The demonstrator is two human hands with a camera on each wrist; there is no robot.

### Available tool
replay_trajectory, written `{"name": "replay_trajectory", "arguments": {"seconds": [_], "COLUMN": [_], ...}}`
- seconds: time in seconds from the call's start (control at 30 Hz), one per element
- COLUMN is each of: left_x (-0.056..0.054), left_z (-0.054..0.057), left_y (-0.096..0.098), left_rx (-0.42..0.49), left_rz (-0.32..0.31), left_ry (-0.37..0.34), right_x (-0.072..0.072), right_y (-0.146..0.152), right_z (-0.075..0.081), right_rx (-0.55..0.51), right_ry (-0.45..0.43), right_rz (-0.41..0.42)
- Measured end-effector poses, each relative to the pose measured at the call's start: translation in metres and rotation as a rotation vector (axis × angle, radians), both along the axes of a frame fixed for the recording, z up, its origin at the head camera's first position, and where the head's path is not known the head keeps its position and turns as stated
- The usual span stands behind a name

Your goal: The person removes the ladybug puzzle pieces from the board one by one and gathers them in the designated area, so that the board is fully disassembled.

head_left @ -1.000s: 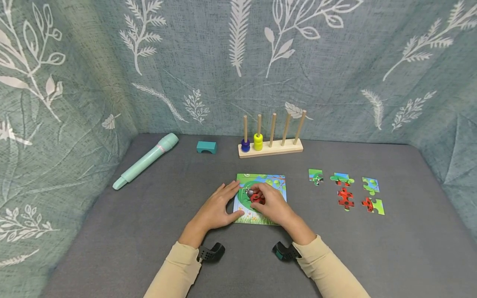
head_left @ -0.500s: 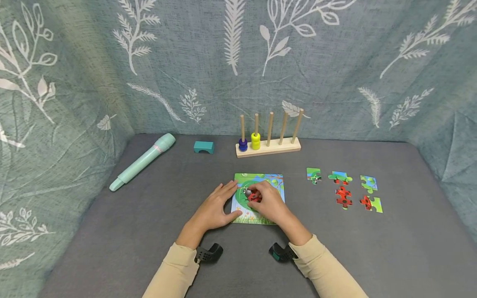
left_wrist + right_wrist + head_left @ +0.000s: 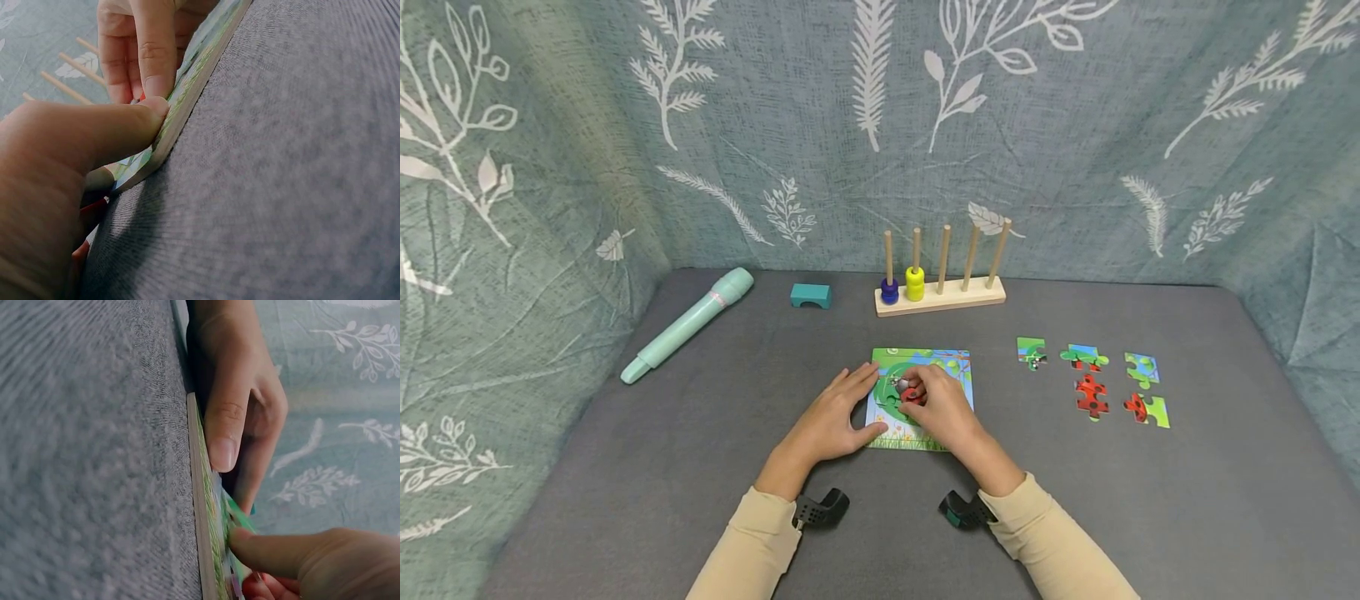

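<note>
A puzzle board (image 3: pixel 910 439) with a ladybug-on-leaf picture lies on the dark cloth. My left hand (image 3: pixel 833 422) rests along its left side, fingers stretched toward the upper left edge and thumb on the lower left part. My right hand (image 3: pixel 946 408) pinches a green jigsaw piece (image 3: pixel 239 514) between thumb and fingers over the middle of the board. In the right wrist view this piece is tilted up from the board's surface. The right fingers hide part of the picture. In the left wrist view my left thumb (image 3: pixel 128 128) presses near the board's edge.
Several loose jigsaw pieces (image 3: pixel 1092 397) lie to the right. Behind the board stands a wooden peg stand (image 3: pixel 951 293) with blue and yellow rings. A teal arch block (image 3: pixel 810 296) and a mint tube-shaped thing (image 3: pixel 688 327) lie at the back left. A patterned curtain (image 3: pixel 820 125) closes the back.
The right fingers have shifted slightly on the board, and more green shows by the piece now. The left hand has stayed in place; the head view has shifted a little.
</note>
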State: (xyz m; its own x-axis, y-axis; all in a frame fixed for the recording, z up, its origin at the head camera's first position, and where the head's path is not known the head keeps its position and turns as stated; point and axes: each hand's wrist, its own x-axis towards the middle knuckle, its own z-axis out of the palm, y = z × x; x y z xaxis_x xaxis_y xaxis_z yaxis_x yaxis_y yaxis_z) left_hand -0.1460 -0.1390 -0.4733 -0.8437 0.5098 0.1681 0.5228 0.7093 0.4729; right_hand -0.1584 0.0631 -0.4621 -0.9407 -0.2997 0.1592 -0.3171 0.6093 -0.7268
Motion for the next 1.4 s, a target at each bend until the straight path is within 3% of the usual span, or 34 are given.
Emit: {"name": "replay_trajectory", "arguments": {"seconds": [0.2,0.47,0.7,1.1,1.4], "left_x": [-0.001,0.000,0.001,0.000,-0.001], "left_z": [0.000,-0.002,-0.001,-0.004,-0.004], "left_y": [-0.001,-0.001,-0.001,0.000,0.000], "left_rx": [0.002,0.017,0.023,0.045,0.034], "left_rz": [-0.005,0.001,0.007,-0.007,-0.001], "left_ry": [-0.001,-0.009,-0.015,-0.004,0.001], "right_x": [0.000,-0.005,-0.008,-0.001,0.003], "right_y": [0.001,0.019,0.064,0.157,0.189], "right_z": [0.001,0.010,0.016,0.009,0.007], "right_rx": [0.016,-0.045,0.008,0.096,0.148], "right_ry": [0.051,-0.042,-0.024,-0.015,-0.023], "right_rz": [-0.042,-0.023,-0.019,-0.034,-0.036]}}
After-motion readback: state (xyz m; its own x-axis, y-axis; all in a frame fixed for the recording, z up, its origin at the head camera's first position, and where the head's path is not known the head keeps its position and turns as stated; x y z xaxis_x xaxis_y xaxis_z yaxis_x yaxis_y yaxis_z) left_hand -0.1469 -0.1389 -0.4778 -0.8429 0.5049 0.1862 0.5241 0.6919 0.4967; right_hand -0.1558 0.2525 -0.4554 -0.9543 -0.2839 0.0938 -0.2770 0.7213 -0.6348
